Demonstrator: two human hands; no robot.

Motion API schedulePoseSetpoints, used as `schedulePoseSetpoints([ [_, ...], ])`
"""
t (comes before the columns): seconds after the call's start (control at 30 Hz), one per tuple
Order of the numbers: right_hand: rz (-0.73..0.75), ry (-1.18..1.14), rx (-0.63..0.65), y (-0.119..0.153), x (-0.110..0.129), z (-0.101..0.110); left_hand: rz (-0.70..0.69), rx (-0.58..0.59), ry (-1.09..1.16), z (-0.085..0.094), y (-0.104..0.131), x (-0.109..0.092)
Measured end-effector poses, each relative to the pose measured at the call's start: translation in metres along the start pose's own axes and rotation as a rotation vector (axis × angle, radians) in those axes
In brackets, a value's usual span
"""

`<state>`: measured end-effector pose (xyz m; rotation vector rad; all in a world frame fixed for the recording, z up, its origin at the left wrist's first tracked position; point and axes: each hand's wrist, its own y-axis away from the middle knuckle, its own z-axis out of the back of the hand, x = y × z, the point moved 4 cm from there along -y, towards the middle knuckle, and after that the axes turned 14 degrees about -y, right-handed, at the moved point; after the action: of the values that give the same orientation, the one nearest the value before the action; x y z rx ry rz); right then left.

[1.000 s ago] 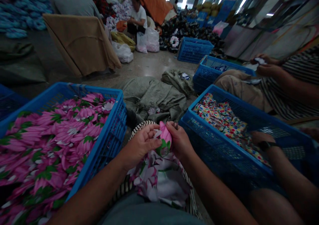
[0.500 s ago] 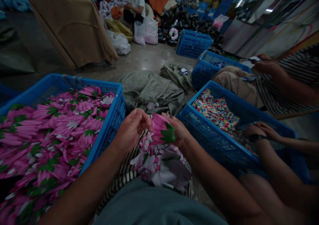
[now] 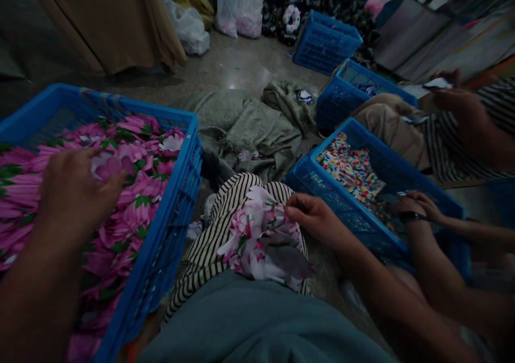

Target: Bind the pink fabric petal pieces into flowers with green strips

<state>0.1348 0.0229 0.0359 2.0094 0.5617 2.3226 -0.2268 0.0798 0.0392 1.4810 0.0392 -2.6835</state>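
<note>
My left hand (image 3: 78,191) is over the left blue crate (image 3: 191,132), its fingers closed round a pale pink fabric flower (image 3: 110,165). Beneath it lie many pink fabric flowers (image 3: 139,183) with green bases, heaped inside that crate. My right hand (image 3: 316,218) is closed in a pinch at the right edge of my lap. Something small and dark shows at its fingertips, too unclear to name. On my striped trousers (image 3: 217,218) rests a loose pile of white and pink fabric flower pieces (image 3: 261,234), right beside my right hand.
At right, another person's hands (image 3: 412,207) reach into a blue crate (image 3: 306,172) of colourful printed fabric pieces (image 3: 350,167). A second person in stripes (image 3: 454,143) sits behind. Grey-green sacking (image 3: 257,138) lies ahead on the floor. More blue crates (image 3: 328,41) and white bags (image 3: 247,9) stand beyond.
My left hand has moved left from the lap to the crate, taking the pink flower from between both hands. My right hand has shifted slightly right. The view has tilted down.
</note>
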Motion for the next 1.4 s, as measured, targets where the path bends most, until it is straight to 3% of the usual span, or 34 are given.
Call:
schedulePoseSetpoints([
  [0.03, -0.037, 0.084, 0.050, 0.014, -0.009, 0.002, -0.069, -0.162, -0.230, 0.004, 0.003, -0.005],
  [0.07, -0.059, 0.174, 0.076, 0.027, -0.018, 0.003, -0.152, -0.228, -0.378, -0.003, 0.009, -0.014],
  [0.1, -0.059, 0.260, 0.046, 0.039, -0.025, 0.004, -0.249, -0.161, -0.418, -0.022, 0.016, -0.025],
  [0.2, -0.039, 0.308, 0.025, 0.058, -0.033, 0.001, -0.739, 0.400, -0.155, -0.110, 0.051, -0.064],
  [0.27, -0.038, 0.204, 0.020, 0.060, -0.030, 0.001, -0.975, 0.706, -0.084, -0.163, 0.074, -0.076],
  [0.33, -0.081, 0.019, 0.000, 0.058, -0.024, 0.007, -0.989, 0.846, -0.093, -0.198, 0.082, -0.071],
  [0.4, -0.156, -0.210, -0.050, 0.053, -0.023, 0.015, -0.935, 0.901, -0.119, -0.215, 0.079, -0.062],
  [0.53, -0.217, -0.564, -0.304, 0.041, -0.032, 0.023, -0.778, 0.894, 0.024, -0.206, 0.057, -0.063],
  [0.63, -0.201, -0.632, -0.424, 0.025, -0.037, 0.015, -0.422, 0.890, 0.325, -0.195, 0.041, -0.080],
  [0.77, -0.178, -0.506, -0.428, 0.008, -0.031, 0.004, 0.119, 0.996, 0.577, -0.211, 0.039, -0.089],
  [0.87, 0.057, -0.166, -0.638, 0.012, -0.013, 0.014, 0.288, 0.896, 0.638, -0.220, 0.034, -0.086],
  [0.93, 0.267, 0.083, -0.672, 0.015, 0.004, 0.015, 0.277, 0.825, 0.606, -0.221, 0.029, -0.085],
  [1.0, 0.372, 0.232, -0.518, 0.012, 0.016, 0.009, 0.214, 0.808, 0.554, -0.219, 0.025, -0.088],
  [1.1, 0.382, 0.294, -0.327, 0.000, 0.020, 0.001, 0.051, 0.787, 0.482, -0.213, 0.021, -0.098],
  [1.3, 0.413, 0.182, -0.290, -0.016, 0.017, 0.009, -0.257, 0.752, 0.236, -0.202, 0.016, -0.112],
  [1.4, 0.308, -0.001, -0.251, -0.017, 0.011, 0.017, -0.345, 0.755, 0.162, -0.201, 0.017, -0.119],
])
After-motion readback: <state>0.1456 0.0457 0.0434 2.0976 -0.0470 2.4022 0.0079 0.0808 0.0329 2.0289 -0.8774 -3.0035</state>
